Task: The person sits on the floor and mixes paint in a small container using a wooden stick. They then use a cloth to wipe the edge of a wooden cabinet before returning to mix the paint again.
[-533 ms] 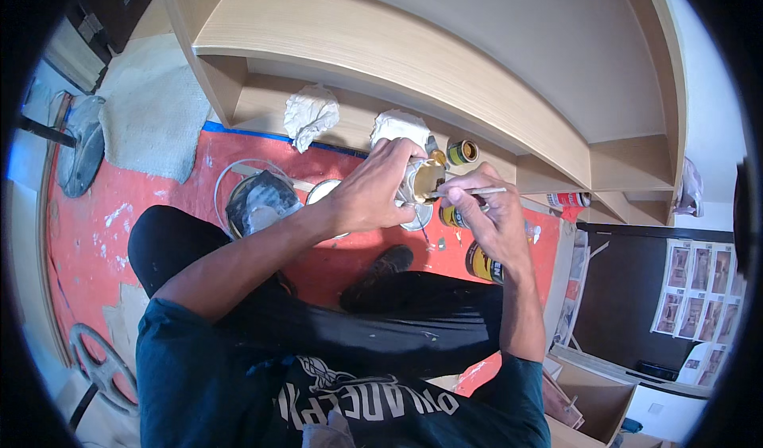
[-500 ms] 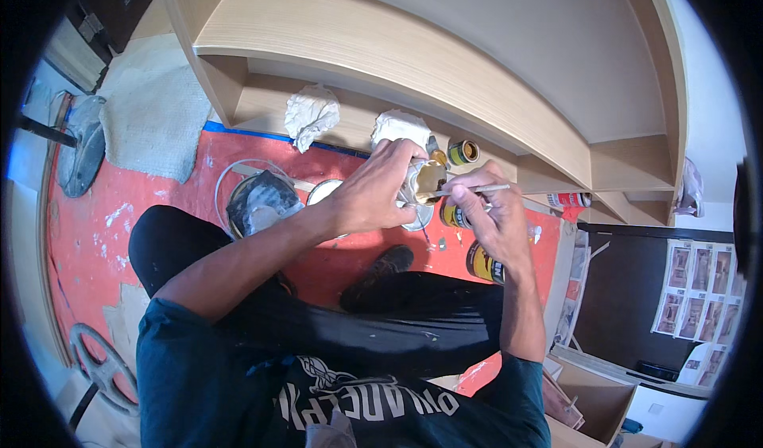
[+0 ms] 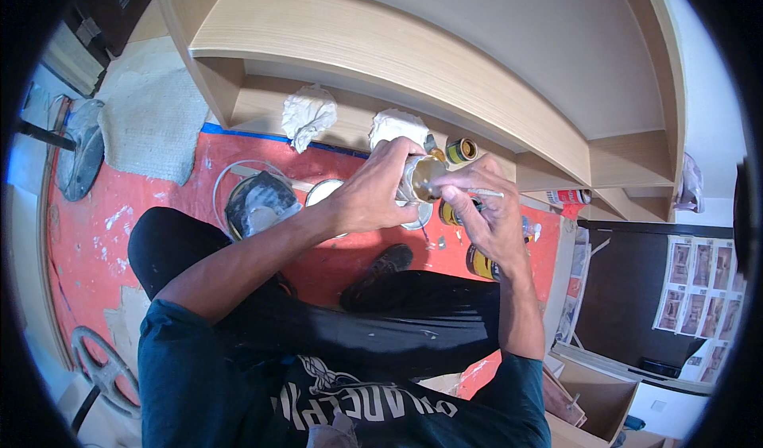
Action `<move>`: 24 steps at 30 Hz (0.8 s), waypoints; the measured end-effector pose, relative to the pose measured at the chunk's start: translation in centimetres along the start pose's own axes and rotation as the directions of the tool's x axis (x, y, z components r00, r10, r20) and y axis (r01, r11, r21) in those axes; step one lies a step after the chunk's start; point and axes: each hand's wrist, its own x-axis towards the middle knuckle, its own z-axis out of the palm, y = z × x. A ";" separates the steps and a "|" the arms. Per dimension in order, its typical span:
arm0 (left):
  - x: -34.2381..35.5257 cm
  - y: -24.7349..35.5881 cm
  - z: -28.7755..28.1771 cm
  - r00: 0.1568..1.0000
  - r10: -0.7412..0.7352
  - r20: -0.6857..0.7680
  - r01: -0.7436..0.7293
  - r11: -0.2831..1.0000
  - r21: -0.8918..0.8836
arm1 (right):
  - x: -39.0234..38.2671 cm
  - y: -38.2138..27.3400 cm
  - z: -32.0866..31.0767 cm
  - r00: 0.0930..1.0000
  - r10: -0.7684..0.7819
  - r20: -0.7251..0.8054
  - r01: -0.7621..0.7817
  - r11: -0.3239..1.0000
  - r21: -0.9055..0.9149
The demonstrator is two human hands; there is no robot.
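My left hand (image 3: 369, 194) wraps round a small open metal can (image 3: 415, 179), tilted with its mouth toward my right hand. A thin pale stick (image 3: 486, 193) is pinched in the fingers of my right hand (image 3: 491, 218). The stick's front end reaches the can's mouth; its tip is blurred, so I cannot tell whether it is a brush. Just beyond the hands, an open can (image 3: 461, 151) with yellowish contents stands on the low shelf. Partly behind my right hand are a can with a dark and yellow label (image 3: 450, 213) and a similar can (image 3: 480, 264).
A wooden shelf unit (image 3: 350, 43) rises in front, with a crumpled white cloth (image 3: 310, 117) and another white cloth (image 3: 397, 124) on its bottom board. Left of my forearm sits a bucket (image 3: 261, 203) on the red floor covering (image 3: 159, 202). A red-labelled can (image 3: 568, 197) lies farther right.
My right hand has shifted slightly, and the stick's front end has moved at the can's mouth. The can's mouth has turned a little. My left hand keeps its hold.
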 end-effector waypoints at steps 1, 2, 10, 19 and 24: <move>0.0 -0.3 0.1 1.000 0.007 -0.007 -0.006 1.000 0.008 | 0.2 -0.1 0.0 1.000 -0.004 -0.009 0.003 0.995 -0.096; 0.0 -0.5 0.1 1.000 0.013 -0.014 -0.013 1.000 0.016 | 0.5 -0.3 -0.2 1.000 -0.010 -0.018 0.006 0.982 -0.191; 0.0 -0.3 0.1 0.995 -0.094 0.030 0.096 0.993 -0.065 | 0.0 0.1 0.1 0.990 0.113 -0.083 -0.115 0.993 -0.027; 0.2 -1.1 0.1 0.986 -0.155 0.062 0.165 0.955 -0.246 | -0.1 0.1 -1.4 0.947 0.291 -0.138 -0.265 0.948 0.177; 0.6 -2.5 0.7 0.984 -0.160 0.078 0.178 0.908 -0.380 | 0.4 0.5 -1.6 0.990 0.083 -0.117 -0.090 0.995 -0.053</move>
